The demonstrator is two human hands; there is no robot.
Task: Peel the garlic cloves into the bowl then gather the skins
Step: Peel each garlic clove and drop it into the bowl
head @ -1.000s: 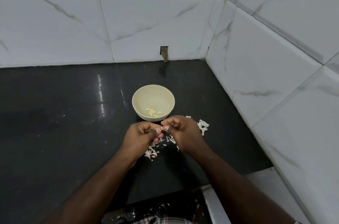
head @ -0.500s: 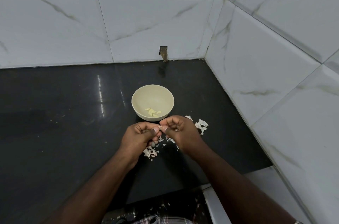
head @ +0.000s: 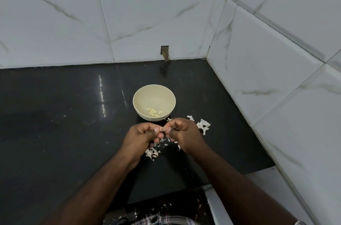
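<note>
A cream bowl (head: pixel 154 93) stands on the black counter (head: pixel 73 123) with several peeled garlic cloves (head: pixel 154 112) inside. Just in front of it, my left hand (head: pixel 140 137) and my right hand (head: pixel 184 132) meet fingertip to fingertip. Both pinch one small garlic clove (head: pixel 162 129) between thumbs and forefingers; only its brownish tip shows. White garlic skins (head: pixel 203 125) lie to the right of my right hand, and more skins (head: pixel 152 152) lie scattered beneath both hands.
White marble-look tiled walls (head: pixel 276 77) close the counter at the back and on the right. A small hole (head: pixel 165 52) sits in the back wall. The counter's front edge (head: pixel 166 197) is near my body, with skin bits on the floor below.
Both hands have stayed in front of the bowl, working the clove; the fingertips shifted slightly and the clove's tip now shows between the thumbs.
</note>
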